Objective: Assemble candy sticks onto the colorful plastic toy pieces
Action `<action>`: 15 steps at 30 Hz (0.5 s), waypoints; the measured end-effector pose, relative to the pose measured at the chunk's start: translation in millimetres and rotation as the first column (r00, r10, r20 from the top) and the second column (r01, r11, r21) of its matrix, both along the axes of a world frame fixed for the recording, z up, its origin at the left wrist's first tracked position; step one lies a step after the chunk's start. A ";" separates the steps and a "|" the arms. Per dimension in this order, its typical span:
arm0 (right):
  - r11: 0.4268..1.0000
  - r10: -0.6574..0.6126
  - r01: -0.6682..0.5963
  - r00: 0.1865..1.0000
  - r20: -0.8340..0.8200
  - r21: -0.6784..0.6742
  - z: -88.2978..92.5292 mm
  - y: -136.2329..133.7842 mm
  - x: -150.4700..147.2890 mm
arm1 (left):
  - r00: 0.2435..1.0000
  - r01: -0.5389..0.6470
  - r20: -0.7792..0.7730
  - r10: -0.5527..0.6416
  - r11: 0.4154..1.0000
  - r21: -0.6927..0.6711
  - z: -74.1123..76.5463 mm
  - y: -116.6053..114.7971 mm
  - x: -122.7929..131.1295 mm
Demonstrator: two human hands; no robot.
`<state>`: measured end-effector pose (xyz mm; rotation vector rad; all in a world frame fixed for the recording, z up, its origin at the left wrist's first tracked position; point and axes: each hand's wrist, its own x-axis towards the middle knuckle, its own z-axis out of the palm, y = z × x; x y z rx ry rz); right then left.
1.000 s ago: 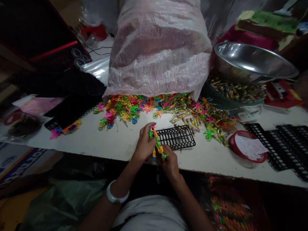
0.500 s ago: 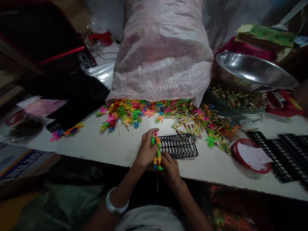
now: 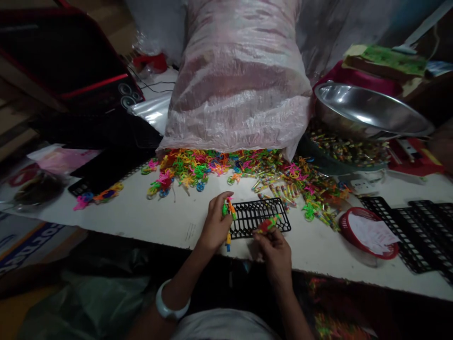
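My left hand (image 3: 213, 224) is closed around several small plastic toys (image 3: 231, 209) in green, orange, yellow and blue, at the left end of a black plastic grid rack (image 3: 249, 213). A red, green and yellow toy (image 3: 268, 224) is pinched in the fingers of my right hand (image 3: 278, 255), over the rack's front right part. The rack lies flat near the table's front edge. Its left end is partly hidden by my left hand. Beyond it lie small clear tubes with coloured contents (image 3: 288, 191) and a heap of bright plastic toys (image 3: 198, 166).
A large filled sack (image 3: 240, 104) stands behind the heap. To the right are a red basket (image 3: 347, 231) with paper, more black racks (image 3: 406, 229) and a metal basin (image 3: 375, 111). A few loose toys (image 3: 101, 193) lie at the left.
My right hand has moved right, away from my left hand, with a toy in its fingers. The left hand stays in place with fewer toys showing beside it.
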<state>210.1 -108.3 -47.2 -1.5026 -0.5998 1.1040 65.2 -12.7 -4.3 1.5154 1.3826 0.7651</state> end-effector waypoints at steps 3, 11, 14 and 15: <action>0.993 -0.063 0.077 0.986 -0.157 0.085 6.2 8.1 3.3 | 1.000 0.003 -0.004 -0.003 1.000 -0.004 1.0 -0.4 0.3; 0.988 0.039 -0.057 0.992 0.121 0.147 11.8 13.6 -3.8 | 1.000 -0.002 -0.008 0.002 1.000 0.019 0.3 -0.4 -0.2; 0.971 0.190 -0.231 0.902 0.388 0.063 0.4 6.6 -11.4 | 1.000 0.000 -0.010 0.000 1.000 0.018 1.5 -0.5 0.2; 0.959 0.217 -0.273 0.876 0.430 0.073 -4.1 5.5 -14.5 | 1.000 -0.001 -0.012 0.001 1.000 0.014 1.9 -0.5 0.4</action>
